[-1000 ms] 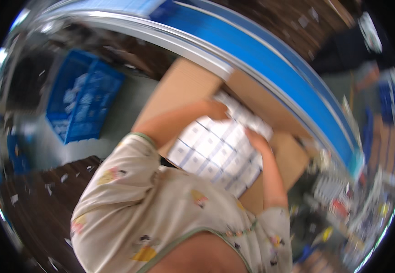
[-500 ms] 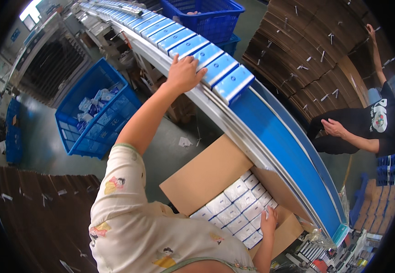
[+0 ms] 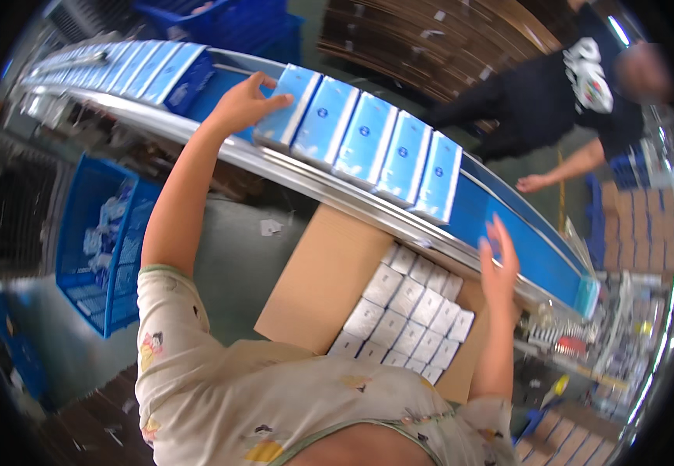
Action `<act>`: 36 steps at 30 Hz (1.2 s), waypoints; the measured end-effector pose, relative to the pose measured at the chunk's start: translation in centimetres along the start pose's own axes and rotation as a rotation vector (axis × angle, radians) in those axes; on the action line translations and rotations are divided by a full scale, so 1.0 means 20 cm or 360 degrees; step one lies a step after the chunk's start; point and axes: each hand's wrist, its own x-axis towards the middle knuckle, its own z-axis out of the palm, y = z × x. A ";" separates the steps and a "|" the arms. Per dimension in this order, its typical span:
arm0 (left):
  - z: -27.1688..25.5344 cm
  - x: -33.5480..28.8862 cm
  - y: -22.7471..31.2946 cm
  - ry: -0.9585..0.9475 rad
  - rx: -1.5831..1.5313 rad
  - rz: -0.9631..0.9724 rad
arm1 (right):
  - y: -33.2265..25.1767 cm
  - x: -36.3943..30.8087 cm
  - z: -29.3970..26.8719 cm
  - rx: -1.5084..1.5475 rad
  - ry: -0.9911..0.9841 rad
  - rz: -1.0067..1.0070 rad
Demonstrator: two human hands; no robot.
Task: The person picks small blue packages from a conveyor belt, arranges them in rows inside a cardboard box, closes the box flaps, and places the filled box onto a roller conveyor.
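My left hand point(image 3: 247, 102) is at the left end of a row of several blue-and-white plastic-wrapped packs point(image 3: 365, 140), which look like tissue packs. Its thumb and fingers are spread against the end pack. The row stands on the blue conveyor belt point(image 3: 473, 211). Off the row's right end, my right hand point(image 3: 500, 260) is raised with its fingers apart and nothing in it. Below the conveyor, an open cardboard carton point(image 3: 329, 272) holds layers of white wrapped packs point(image 3: 407, 297).
More blue packs point(image 3: 150, 70) line the belt farther left, past a gap. A blue crate point(image 3: 107, 248) with loose packs stands at left, another blue crate point(image 3: 220, 23) behind the conveyor. Across the belt, a person in black point(image 3: 539, 93) stands near stacked cardboard point(image 3: 430, 39).
Several packs now stand apart from the line, farther right along the belt. My right hand has risen from the carton to beside the belt. The view has turned right.
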 end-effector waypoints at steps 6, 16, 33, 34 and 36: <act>0.54 -0.12 0.44 -0.0155 0.0290 0.0189 | 0.32 0.34 0.08 0.0348 -0.0183 0.0421; 0.56 -0.40 0.60 0.0259 -0.0201 0.0849 | 0.17 0.11 -0.30 0.0592 0.0308 0.0110; 1.50 -1.06 0.37 0.0001 0.0804 0.0698 | 0.98 -0.84 -0.22 -0.0131 -0.0007 0.0440; 1.46 -1.07 0.36 0.0073 0.1051 0.1036 | 0.90 -0.85 -0.25 -0.0400 -0.0238 0.0325; 1.43 -1.10 0.34 -0.0036 0.1340 0.1311 | 0.71 -0.79 -0.31 -0.0932 -0.0673 0.0040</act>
